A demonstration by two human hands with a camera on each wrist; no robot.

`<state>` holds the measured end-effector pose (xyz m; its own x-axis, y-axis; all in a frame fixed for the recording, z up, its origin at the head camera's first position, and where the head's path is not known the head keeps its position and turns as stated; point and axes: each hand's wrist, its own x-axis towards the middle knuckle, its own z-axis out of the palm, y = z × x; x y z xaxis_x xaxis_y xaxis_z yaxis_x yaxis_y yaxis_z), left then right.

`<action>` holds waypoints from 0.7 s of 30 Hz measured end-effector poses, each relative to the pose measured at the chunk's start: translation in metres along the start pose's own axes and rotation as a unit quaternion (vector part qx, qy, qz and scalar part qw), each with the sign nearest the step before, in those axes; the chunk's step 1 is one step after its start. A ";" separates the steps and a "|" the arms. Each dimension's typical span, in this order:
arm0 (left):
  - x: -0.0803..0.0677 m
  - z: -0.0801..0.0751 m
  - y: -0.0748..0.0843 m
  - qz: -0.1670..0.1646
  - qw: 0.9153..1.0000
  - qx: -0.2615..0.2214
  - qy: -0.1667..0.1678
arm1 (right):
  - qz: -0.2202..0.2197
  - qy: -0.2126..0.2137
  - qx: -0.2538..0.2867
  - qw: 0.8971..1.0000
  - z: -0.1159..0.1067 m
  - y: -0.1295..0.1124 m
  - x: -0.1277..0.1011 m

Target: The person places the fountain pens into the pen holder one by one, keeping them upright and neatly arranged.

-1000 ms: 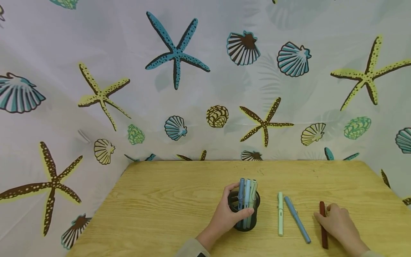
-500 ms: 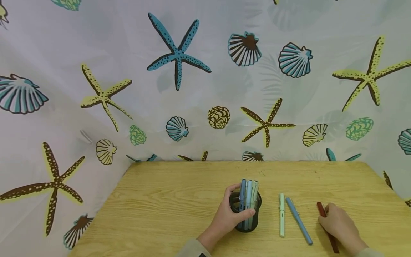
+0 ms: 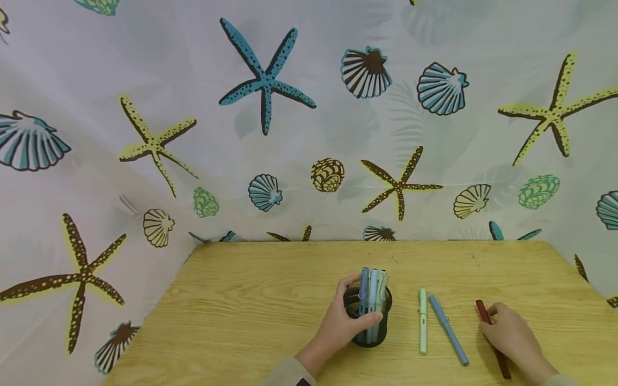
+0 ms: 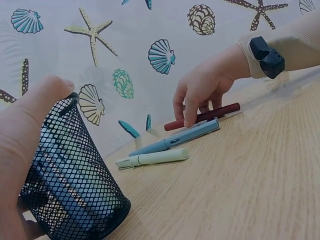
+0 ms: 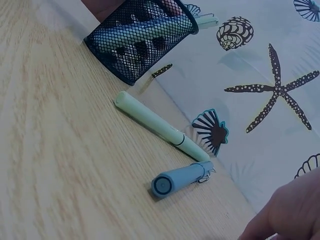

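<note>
My left hand (image 3: 362, 301) grips a black mesh pen cup (image 3: 369, 335) that stands near the middle of the wooden table (image 3: 251, 311). Three pens (image 3: 372, 284), blue to pale green, stick up out of it. In the left wrist view the cup (image 4: 70, 175) fills the lower left, with my thumb on its rim. To the right, a pale green pen (image 3: 422, 321) and a blue pen (image 3: 448, 329) lie side by side. My right hand (image 3: 490, 319) curls over a dark red pen (image 3: 483, 311) and pinches it against the table; the dark red pen (image 4: 215, 112) shows under the fingers.
A curtain with starfish and shells (image 3: 265, 80) hangs behind and on both sides of the table. In the right wrist view the pale green pen (image 5: 157, 125) and blue pen (image 5: 180, 178) lie between the cup (image 5: 140, 35) and my right hand (image 5: 290, 210).
The dark red pen has turned under my right hand, its near end swinging to the right. The left hand and cup have stayed put.
</note>
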<state>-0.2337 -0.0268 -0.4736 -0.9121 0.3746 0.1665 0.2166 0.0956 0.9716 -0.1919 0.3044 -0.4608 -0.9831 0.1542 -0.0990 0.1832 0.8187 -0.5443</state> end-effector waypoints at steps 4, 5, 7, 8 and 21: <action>0.000 0.000 0.000 0.001 1.000 0.003 0.000 | 0.000 0.004 0.005 1.000 0.000 -0.002 -0.001; 0.000 0.000 0.001 0.001 1.000 0.003 -0.001 | -0.002 0.007 0.008 1.000 0.000 -0.002 -0.001; 0.000 0.000 0.001 0.001 1.000 0.003 -0.001 | -0.009 0.015 0.017 1.000 0.001 -0.003 -0.002; -0.001 -0.001 0.001 0.000 1.000 0.003 0.000 | -0.015 0.021 0.023 0.999 0.001 -0.004 -0.002; -0.001 0.000 0.002 0.000 1.000 0.002 0.001 | -0.055 0.088 0.086 0.991 0.001 -0.012 -0.004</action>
<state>-0.2323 -0.0272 -0.4717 -0.9128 0.3729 0.1664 0.2177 0.0997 0.9709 -0.1904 0.2938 -0.4544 -0.9786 0.1752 0.1079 0.0560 0.7312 -0.6798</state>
